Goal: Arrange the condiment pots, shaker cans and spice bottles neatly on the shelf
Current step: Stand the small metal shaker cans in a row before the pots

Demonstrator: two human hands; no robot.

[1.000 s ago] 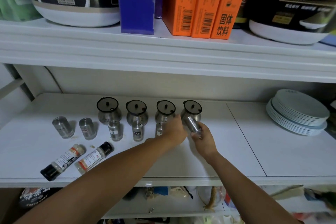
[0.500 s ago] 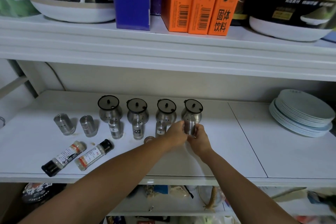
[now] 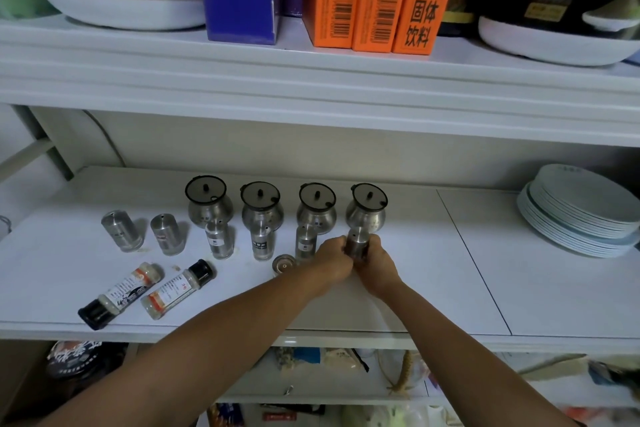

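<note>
Four round-bellied steel condiment pots with dark lids (image 3: 314, 208) stand in a row at the back of the white shelf board (image 3: 450, 288), and I take that row as my landmark. Just in front of its rightmost pot, my left hand (image 3: 332, 258) and right hand (image 3: 375, 262) both clasp one upright steel shaker can (image 3: 357, 243). Three more steel shakers (image 3: 263, 242) stand before the other pots, two further ones (image 3: 143, 231) left of the row. A small steel cap (image 3: 284, 265) lies beside my left wrist. Two glass spice bottles with black caps (image 3: 149, 289) lie on their sides, front-left of the row, pale granules inside. What the pots hold I cannot tell. A stack of pale plates (image 3: 578, 211) sits far right.
</note>
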